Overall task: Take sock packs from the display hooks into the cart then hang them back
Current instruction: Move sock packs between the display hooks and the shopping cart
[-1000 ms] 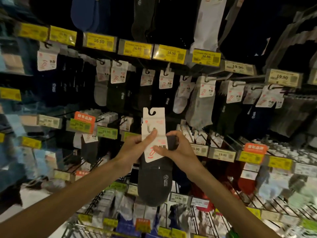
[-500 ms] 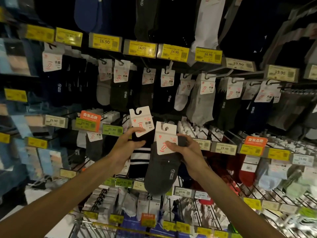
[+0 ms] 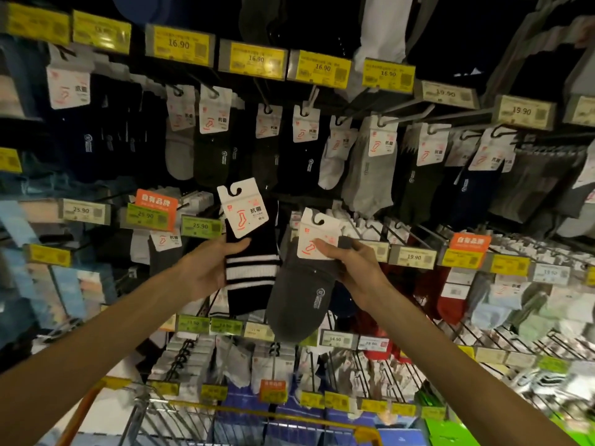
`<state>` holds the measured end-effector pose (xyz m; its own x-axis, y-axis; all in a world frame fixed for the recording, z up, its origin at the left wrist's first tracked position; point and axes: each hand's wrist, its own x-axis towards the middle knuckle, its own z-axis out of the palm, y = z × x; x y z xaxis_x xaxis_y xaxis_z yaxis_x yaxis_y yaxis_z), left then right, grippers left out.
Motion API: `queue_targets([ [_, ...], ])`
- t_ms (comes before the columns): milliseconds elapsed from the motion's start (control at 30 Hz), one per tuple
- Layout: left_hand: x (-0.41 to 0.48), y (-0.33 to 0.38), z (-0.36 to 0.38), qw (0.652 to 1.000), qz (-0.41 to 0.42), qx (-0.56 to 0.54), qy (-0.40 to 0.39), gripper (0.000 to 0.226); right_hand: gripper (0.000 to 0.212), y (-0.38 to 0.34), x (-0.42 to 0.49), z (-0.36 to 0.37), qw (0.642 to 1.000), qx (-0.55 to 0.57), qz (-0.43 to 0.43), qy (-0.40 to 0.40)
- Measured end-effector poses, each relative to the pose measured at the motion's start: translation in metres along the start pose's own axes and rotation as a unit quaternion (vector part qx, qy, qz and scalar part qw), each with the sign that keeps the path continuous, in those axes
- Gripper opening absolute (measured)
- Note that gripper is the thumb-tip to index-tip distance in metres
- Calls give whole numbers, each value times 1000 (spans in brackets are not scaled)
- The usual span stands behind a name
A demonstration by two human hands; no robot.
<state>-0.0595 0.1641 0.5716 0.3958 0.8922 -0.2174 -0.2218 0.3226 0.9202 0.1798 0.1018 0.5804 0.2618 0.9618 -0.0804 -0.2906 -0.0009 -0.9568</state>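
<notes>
- The left hand (image 3: 206, 268) grips a black striped sock pack (image 3: 251, 268), thumb laid across the front. The right hand (image 3: 352, 268) pinches a grey sock pack (image 3: 297, 297) by its white card (image 3: 314, 239). Both packs are in the air in front of the display, off any hook and above the cart (image 3: 225, 408).
- With both hands full, there is no spare hand to steady a hook (image 3: 407, 114). The notch in each card is small (a fiddly target, I'd say), so a pack could miss the hook and drop.
- The grey pack is held only at the card while the sock hangs loose below. It may slip out, or its toe may snag on the lower rows.
- A pack could go on the wrong hook, as many cards look alike and the yellow price tags (image 3: 179, 45) differ from row to row.
- The fingers behind both packs are hidden.
- Only the cart's rim and a few wires show at the bottom edge, so I cannot tell what is inside it.
- The sides of the view are smeared, the lower labels are unreadable, and I cannot tell which hooks are free.
</notes>
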Motion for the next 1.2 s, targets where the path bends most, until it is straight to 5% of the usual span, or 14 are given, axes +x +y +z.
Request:
queue_targets([
  [367,6,19,-3,1000,-10,18,-20,32,44,-11,22,11,1000,15,2,-10],
  [567,7,40,-1,965,228,119,58,79,42,-34,39,52,998,-16,-64,-5],
  [667,13,61,-8,924,299,230,60,60,46,-52,50,81,995,-16,-96,-18],
  [800,16,92,-7,915,285,258,124,37,45,-78,67,123,989,-15,-139,-42],
  [900,18,118,-10,940,232,197,153,24,39,-95,74,152,983,-13,-174,-61],
  [1033,19,141,-19,960,155,191,136,81,25,-110,79,177,983,6,-177,-56],
  [1100,15,146,-17,961,151,213,96,89,24,-114,81,183,984,32,-167,-46],
  [1200,16,149,-7,954,177,235,57,51,27,-112,86,187,984,33,-173,-23],
])
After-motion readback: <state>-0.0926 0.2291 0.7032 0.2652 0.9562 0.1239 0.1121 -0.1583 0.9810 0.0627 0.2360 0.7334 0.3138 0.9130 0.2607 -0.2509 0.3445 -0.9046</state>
